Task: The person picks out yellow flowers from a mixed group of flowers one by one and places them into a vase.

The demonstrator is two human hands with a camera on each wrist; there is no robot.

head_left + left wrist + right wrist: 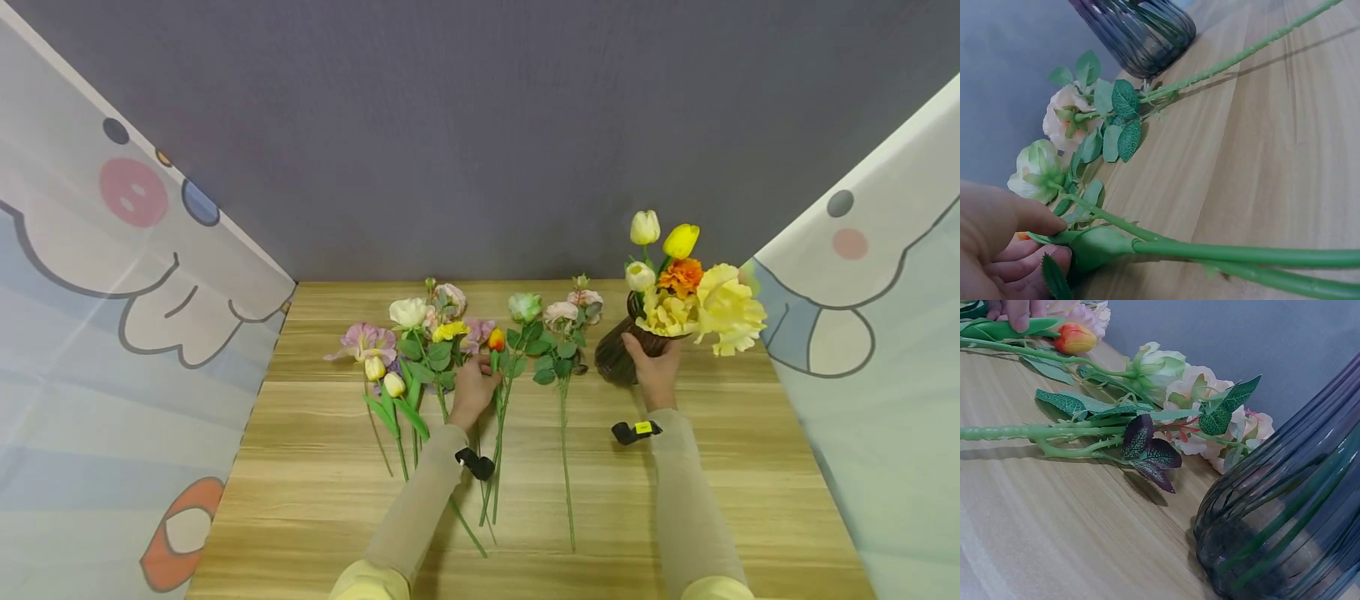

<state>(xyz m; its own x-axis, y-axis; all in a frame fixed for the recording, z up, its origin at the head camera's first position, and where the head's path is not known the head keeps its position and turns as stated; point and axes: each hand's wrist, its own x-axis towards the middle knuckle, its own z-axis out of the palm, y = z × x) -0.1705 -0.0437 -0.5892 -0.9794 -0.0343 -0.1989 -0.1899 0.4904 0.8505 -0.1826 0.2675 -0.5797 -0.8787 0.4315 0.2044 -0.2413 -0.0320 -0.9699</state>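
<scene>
My left hand [472,392] pinches the leafy green stem of an orange-red tulip [497,339] lying among other stems; the left wrist view shows thumb and fingers around its leaf base [1100,247]. In the right wrist view the tulip's bloom [1075,339] shows just past the fingertips. My right hand [657,371] holds a dark ribbed glass vase [617,354] near its rim, tilted to the right. Out of the vase stand white tulips [645,227], a yellow tulip [681,241], an orange ruffled flower [681,277] and large yellow blooms [731,310].
Beside the tulip lie a pale green rose [524,307] and, nearer the vase, a pink rose stem [566,450]. Left of my left hand are a white rose [408,312], a purple flower [367,342] and pale yellow tulips [393,384]. A grey wall [480,167] borders the wooden table [300,500].
</scene>
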